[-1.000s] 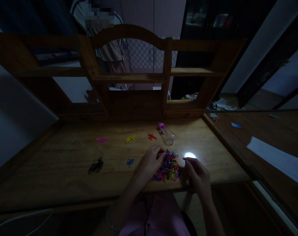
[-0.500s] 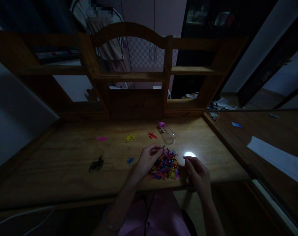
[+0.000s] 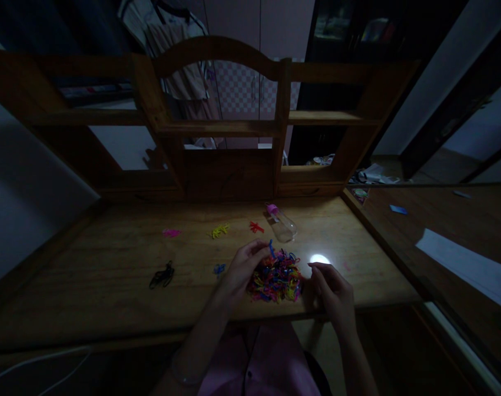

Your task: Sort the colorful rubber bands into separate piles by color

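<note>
A heap of mixed-colour rubber bands (image 3: 276, 276) lies near the front edge of a wooden desk (image 3: 110, 286). My left hand (image 3: 244, 267) is at the heap's left side, its fingertips pinched on a blue band (image 3: 271, 246) lifted just above the heap. My right hand (image 3: 331, 289) rests on the desk to the right of the heap with its fingers loosely curled; I cannot make out anything in it. Small sorted clusters lie further out: blue (image 3: 219, 269), black (image 3: 162, 276), pink (image 3: 170, 232), yellow (image 3: 219, 230) and red (image 3: 256, 226).
A clear bottle with a pink cap (image 3: 281, 224) lies on its side behind the heap. A bright light spot (image 3: 319, 259) sits on the desk. A wooden shelf unit (image 3: 217, 126) rises at the back. A second desk with paper (image 3: 465, 267) adjoins on the right.
My left hand has lifted off the heap and pinched up a blue band, drawing slightly left. My right hand has hardly moved.
</note>
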{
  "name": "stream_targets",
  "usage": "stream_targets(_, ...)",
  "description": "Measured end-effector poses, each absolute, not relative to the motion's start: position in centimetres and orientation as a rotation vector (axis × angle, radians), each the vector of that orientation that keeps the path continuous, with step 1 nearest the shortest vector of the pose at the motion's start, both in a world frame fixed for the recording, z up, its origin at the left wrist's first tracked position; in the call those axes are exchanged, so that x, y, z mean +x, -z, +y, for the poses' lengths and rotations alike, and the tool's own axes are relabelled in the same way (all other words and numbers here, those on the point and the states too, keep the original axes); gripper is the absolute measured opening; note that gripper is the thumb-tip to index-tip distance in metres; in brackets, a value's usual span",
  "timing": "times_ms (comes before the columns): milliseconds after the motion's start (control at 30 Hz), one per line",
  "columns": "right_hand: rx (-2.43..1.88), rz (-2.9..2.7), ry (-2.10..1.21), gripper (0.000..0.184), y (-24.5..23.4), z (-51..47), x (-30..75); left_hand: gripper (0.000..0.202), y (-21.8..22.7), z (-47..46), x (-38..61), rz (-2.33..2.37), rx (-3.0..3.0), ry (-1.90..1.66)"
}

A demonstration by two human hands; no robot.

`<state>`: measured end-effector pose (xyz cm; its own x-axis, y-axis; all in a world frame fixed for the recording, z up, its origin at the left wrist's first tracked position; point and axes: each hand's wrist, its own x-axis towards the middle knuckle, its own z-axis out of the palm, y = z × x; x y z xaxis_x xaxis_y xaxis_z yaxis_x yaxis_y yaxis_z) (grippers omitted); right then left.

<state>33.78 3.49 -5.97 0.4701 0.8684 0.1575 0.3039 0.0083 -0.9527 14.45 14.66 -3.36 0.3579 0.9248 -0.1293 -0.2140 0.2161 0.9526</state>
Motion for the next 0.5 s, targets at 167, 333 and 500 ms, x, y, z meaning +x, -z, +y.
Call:
stream_targets(167,-1.555,-1.051,-0.605,0.025,6.0,3.5,33.7,0.026,2.7,14.8,13.5,0.892,1.051,-0.932)
stream_targets(333,-1.549,-1.045,-0.601,0.026,6.2,3.5,33.6,0.015,1.6,15.9,7.3,1.367,1.739,-0.836)
stream_targets(500,-1.566,-1.062,-0.611,0.024,6.0,3.5,33.7,0.013,1.1,15.8,1.9,1.687,2.129,-0.348)
